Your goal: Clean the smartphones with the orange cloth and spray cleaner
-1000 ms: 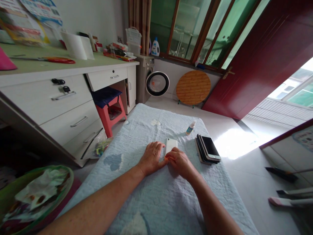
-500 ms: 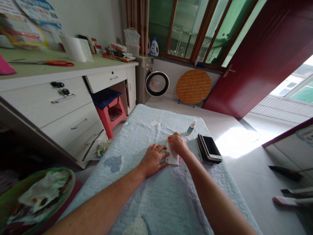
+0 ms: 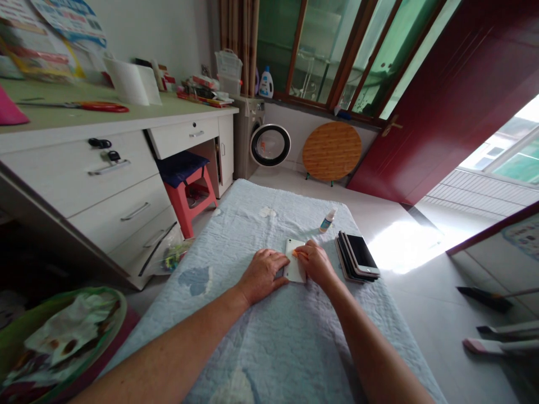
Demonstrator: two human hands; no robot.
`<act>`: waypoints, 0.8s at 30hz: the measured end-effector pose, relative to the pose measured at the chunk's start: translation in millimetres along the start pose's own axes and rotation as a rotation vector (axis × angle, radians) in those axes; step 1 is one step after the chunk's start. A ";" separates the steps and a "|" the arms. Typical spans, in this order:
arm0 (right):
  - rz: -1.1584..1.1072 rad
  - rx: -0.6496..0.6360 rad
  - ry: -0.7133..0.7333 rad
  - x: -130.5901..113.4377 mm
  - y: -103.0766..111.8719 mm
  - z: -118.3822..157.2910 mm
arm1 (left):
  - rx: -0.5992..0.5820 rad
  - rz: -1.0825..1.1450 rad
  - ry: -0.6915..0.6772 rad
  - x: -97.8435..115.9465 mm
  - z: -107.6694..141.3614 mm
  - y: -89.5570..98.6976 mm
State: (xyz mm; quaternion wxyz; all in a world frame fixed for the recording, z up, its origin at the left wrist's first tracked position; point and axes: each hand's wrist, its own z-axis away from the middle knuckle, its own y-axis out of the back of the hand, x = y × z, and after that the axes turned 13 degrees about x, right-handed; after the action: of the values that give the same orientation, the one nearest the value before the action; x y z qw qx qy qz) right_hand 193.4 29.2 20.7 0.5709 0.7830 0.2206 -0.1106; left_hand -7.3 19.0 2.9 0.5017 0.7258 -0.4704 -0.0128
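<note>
A white phone (image 3: 295,274) lies face down on the pale blue quilted cover (image 3: 248,224). My left hand (image 3: 261,275) rests at its left edge, fingers spread a little, thumb at the lower corner. Pinched in my right hand (image 3: 315,261) is a small orange thing, pressed on the phone's back; its shape is mostly hidden by the fingers. Behind my right hand stands a small spray bottle (image 3: 327,220) with a white top. To the right lies a stack of phones (image 3: 357,257), the top one with a black screen and white frame.
A white desk with drawers (image 3: 122,168) and a red stool (image 3: 191,202) stand at the left. At the lower left is a bin (image 3: 122,320) with crumpled tissue. A washing machine (image 3: 247,134) and a round wooden board (image 3: 332,150) are at the back.
My right hand has moved down and right over the phone with the orange thing, uncovering the phone's top end. My left hand has stayed nearly in place.
</note>
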 end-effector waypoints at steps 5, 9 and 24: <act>-0.131 -0.031 0.083 -19.2 2.7 28.1 | -0.001 0.010 0.019 -1.1 0.7 -3.4; -0.169 -0.073 0.120 -29.6 6.6 43.6 | 0.016 0.004 0.020 -2.5 1.4 -7.0; -0.005 -0.049 0.037 5.6 7.0 16.4 | -0.041 -0.007 -0.027 -9.0 1.6 -8.0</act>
State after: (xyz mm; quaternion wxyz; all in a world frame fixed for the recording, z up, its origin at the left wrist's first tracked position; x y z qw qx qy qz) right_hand 202.9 13.3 18.9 0.5853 0.7703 0.2358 -0.0921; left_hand -7.8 24.5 -8.0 0.5103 0.7166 -0.4743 -0.0338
